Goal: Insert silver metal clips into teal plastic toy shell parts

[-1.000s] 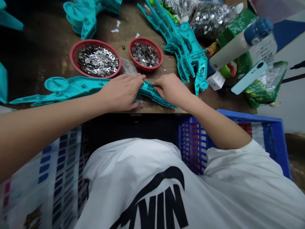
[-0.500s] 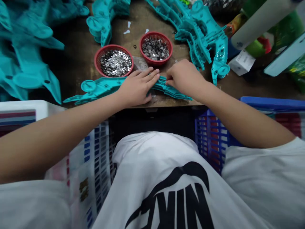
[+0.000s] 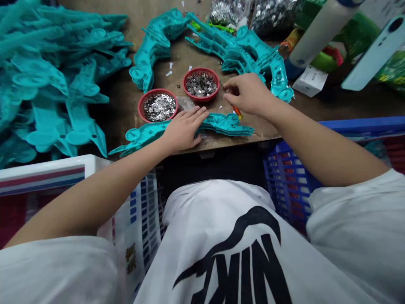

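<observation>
Long teal plastic part lying left to right along the worktop's near edge. Left hand flat on its middle; right hand just beyond its right end, grip narrow, any contents impossible to tell.

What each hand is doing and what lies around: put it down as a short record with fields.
Left hand: flat on a long turquoise part
Right hand: curled, near the right red basket; grip unclear
Containers: left red basket and the right one, both holding small metal pieces
Left side: pile of turquoise parts
Right side: bottle, white box, phone
</observation>
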Action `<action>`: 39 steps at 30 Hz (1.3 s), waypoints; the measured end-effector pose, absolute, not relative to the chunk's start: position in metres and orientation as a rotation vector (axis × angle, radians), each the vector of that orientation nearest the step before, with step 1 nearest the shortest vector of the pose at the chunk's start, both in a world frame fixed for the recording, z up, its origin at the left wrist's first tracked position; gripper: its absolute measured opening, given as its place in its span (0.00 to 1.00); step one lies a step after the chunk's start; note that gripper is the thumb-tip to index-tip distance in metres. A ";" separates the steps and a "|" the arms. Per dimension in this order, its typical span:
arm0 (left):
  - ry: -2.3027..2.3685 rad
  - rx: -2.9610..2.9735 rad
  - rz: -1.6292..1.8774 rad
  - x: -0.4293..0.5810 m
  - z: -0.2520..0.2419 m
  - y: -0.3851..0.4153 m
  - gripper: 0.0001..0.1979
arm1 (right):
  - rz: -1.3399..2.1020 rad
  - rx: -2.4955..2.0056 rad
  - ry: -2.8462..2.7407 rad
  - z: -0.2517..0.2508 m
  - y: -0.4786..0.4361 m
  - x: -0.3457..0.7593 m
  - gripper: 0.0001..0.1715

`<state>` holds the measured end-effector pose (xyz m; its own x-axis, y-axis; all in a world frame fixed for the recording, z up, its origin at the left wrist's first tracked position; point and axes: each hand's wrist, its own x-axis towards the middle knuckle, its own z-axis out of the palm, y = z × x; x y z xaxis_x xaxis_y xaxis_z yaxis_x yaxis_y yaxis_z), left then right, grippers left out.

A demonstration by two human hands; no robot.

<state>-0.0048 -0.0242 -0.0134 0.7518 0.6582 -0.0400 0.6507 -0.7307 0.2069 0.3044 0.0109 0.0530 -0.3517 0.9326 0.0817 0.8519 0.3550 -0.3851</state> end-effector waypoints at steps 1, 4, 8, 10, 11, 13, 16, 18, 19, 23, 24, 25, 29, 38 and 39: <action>1.045 2.735 0.051 -0.006 -0.017 -0.023 0.51 | 0.370 -1.605 -2.338 0.055 0.015 0.308 0.21; 1.055 2.728 0.067 -0.008 -0.024 -0.021 0.50 | 0.270 -1.639 -2.444 0.047 0.028 0.314 0.23; 1.060 2.731 0.081 -0.009 -0.025 -0.023 0.48 | 0.212 -1.642 -2.598 0.028 0.030 0.312 0.26; 1.090 2.723 0.086 -0.009 -0.023 -0.024 0.47 | 0.318 -1.427 -2.731 0.028 0.020 0.305 0.27; 1.111 2.715 0.093 -0.009 -0.022 -0.025 0.47 | 0.378 -1.299 -2.806 0.031 0.014 0.302 0.27; 1.142 2.694 0.117 -0.008 -0.022 -0.024 0.49 | 0.439 -1.134 -2.929 0.036 0.003 0.296 0.28; 1.123 2.685 0.151 -0.009 -0.026 -0.021 0.52 | 0.403 -1.066 -2.979 0.039 -0.004 0.294 0.27; 1.100 2.690 0.168 -0.010 -0.029 -0.019 0.53 | 0.423 -1.045 -2.968 0.037 -0.002 0.296 0.27; 1.095 2.693 0.175 -0.011 -0.030 -0.018 0.53 | 0.447 -1.044 -2.960 0.036 0.000 0.298 0.27; 1.100 2.698 0.180 -0.014 -0.032 -0.017 0.54 | 0.553 -1.090 -2.942 0.031 0.007 0.304 0.27; 1.094 2.694 0.173 -0.015 -0.031 -0.016 0.54 | 0.588 -1.123 -2.934 0.031 0.008 0.305 0.28; 1.081 2.687 0.166 -0.015 -0.030 -0.016 0.54 | 0.633 -1.172 -2.922 0.032 0.009 0.305 0.30; 1.080 2.579 0.175 -0.009 -0.020 -0.008 0.45 | 0.792 -1.422 -2.896 0.043 0.009 0.298 0.39; 1.399 2.469 0.035 0.037 0.012 0.019 0.20 | 0.651 -1.480 -3.047 0.071 -0.003 0.287 0.41; 1.419 2.469 0.023 0.041 0.014 0.021 0.18 | 0.627 -1.475 -3.060 0.070 -0.003 0.287 0.41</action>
<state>0.0408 0.0207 0.0139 0.5141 0.8477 -0.1310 0.8430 -0.4712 0.2593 0.2871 -0.0029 0.0704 -0.5958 0.6822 -0.4239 0.7939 0.5800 -0.1824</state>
